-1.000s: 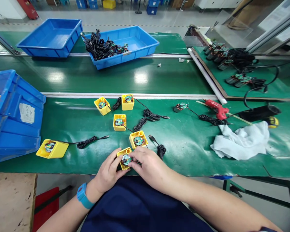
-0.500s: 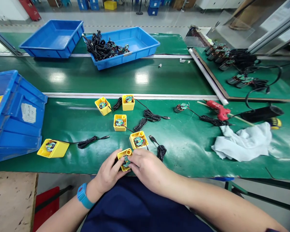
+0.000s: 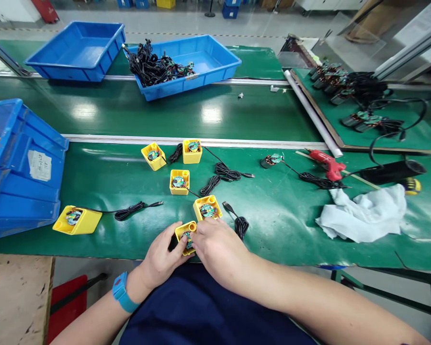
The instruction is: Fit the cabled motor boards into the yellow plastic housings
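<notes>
At lower centre, my left fingers (image 3: pixel 180 246) clamp a yellow box (image 3: pixel 183 229); my right fingers (image 3: pixel 198 231) reach its circuit board (image 3: pixel 189 240), grip unclear.

Just past the held cup (image 3: pixel 181 229) stands a second cup (image 3: pixel 198 208); farther, three cups (image 3: pixel 192 158). Left of the grip: another cup (image 3: pixel 88 223), then a bin (image 3: pixel 16 177). Right: rag (image 3: pixel 362 215), gun (image 3: pixel 326 163) behind. Well beyond: trays (image 3: pixel 196 82), one holding cables (image 3: pixel 146 65).

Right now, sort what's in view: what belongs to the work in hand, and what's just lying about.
Likely belongs:
yellow cup in the left hand
circuit board inside it, at the right hand
five other yellow cups with boards and black cables

Apparently just lying about:
white cloth
small white scrap
red glue gun, untouched (could belong)
</notes>
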Tool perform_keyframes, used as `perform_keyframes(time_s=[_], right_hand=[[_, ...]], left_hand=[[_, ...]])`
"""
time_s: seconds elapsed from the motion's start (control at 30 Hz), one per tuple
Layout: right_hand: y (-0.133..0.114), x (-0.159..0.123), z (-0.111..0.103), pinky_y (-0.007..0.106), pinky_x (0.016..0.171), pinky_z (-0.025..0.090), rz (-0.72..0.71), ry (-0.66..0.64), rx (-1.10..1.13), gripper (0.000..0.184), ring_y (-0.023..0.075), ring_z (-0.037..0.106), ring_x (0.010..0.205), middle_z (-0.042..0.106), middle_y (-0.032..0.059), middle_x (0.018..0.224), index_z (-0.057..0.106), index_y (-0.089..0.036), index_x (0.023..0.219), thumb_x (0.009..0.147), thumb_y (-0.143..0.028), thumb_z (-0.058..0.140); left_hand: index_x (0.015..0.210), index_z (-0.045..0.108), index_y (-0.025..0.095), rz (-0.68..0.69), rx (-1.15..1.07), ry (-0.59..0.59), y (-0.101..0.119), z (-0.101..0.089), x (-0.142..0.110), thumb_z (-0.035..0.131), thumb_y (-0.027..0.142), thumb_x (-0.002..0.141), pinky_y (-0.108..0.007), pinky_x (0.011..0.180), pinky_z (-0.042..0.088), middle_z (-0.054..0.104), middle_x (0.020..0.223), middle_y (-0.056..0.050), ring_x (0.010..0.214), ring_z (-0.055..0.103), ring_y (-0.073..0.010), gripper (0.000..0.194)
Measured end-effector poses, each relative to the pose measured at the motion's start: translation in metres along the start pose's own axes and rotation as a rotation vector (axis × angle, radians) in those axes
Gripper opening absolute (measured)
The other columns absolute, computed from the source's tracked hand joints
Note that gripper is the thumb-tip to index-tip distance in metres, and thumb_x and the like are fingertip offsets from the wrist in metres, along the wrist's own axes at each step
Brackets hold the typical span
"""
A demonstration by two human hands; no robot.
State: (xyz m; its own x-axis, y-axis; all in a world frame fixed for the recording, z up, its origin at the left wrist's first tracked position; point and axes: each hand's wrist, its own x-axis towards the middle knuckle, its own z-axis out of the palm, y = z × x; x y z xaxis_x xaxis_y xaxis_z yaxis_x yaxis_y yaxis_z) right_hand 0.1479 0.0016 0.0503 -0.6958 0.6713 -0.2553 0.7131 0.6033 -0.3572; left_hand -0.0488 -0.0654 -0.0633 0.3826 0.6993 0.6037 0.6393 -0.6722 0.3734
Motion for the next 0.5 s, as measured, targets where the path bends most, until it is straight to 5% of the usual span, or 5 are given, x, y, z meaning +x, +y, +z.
perform_keyframes(time_s=[0.17,0.23,0.33,0.4,0.5], right_hand=[[0.003,-0.006,0.010,0.039,0.079,0.050,-0.021,0.137,0.110,0.020,0.0235,0.062,0.083,0.067,0.0085,0.084,0.073,-0.015,0.084,0.098,-0.015,0.059],[0.006,-0.018,0.021,0.036,0.081,0.054,-0.024,0.252,0.285,0.015,0.0223,0.064,0.087,0.067,0.0090,0.094,0.073,-0.015,0.102,0.099,-0.013,0.058],[0.014,-0.043,0.038,0.035,0.086,0.058,-0.007,0.390,0.488,0.035,0.0217,0.068,0.099,0.066,0.0133,0.118,0.060,-0.016,0.133,0.099,-0.015,0.059],[0.023,-0.059,0.046,0.037,0.087,0.058,0.020,0.366,0.476,0.037,0.0222,0.069,0.100,0.067,0.0138,0.121,0.058,-0.016,0.135,0.098,-0.013,0.059],[0.041,-0.070,0.051,0.039,0.084,0.051,0.026,0.253,0.307,0.024,0.0225,0.069,0.088,0.072,0.0087,0.098,0.069,-0.016,0.116,0.100,-0.009,0.054]], left_hand=[[0.156,0.040,0.019,-0.011,0.022,-0.015,0.004,-0.005,0.006,0.075,0.013,0.090,-0.043,0.095,0.064,0.058,0.141,-0.023,0.128,0.064,-0.0293,0.075],[0.155,0.041,0.018,-0.009,0.032,-0.027,0.004,-0.008,0.008,0.074,0.012,0.090,-0.044,0.095,0.064,0.057,0.142,-0.025,0.128,0.063,-0.0302,0.073],[0.153,0.043,0.019,-0.018,0.041,-0.039,0.005,-0.012,0.008,0.074,0.011,0.090,-0.045,0.096,0.064,0.055,0.145,-0.026,0.131,0.063,-0.0312,0.071],[0.151,0.045,0.019,-0.021,0.052,-0.042,0.007,-0.014,0.007,0.075,0.010,0.089,-0.046,0.098,0.064,0.053,0.148,-0.026,0.133,0.062,-0.0322,0.069],[0.146,0.049,0.017,-0.004,0.071,-0.050,0.009,-0.012,0.007,0.076,0.010,0.088,-0.046,0.098,0.064,0.050,0.150,-0.027,0.134,0.061,-0.0339,0.064]])
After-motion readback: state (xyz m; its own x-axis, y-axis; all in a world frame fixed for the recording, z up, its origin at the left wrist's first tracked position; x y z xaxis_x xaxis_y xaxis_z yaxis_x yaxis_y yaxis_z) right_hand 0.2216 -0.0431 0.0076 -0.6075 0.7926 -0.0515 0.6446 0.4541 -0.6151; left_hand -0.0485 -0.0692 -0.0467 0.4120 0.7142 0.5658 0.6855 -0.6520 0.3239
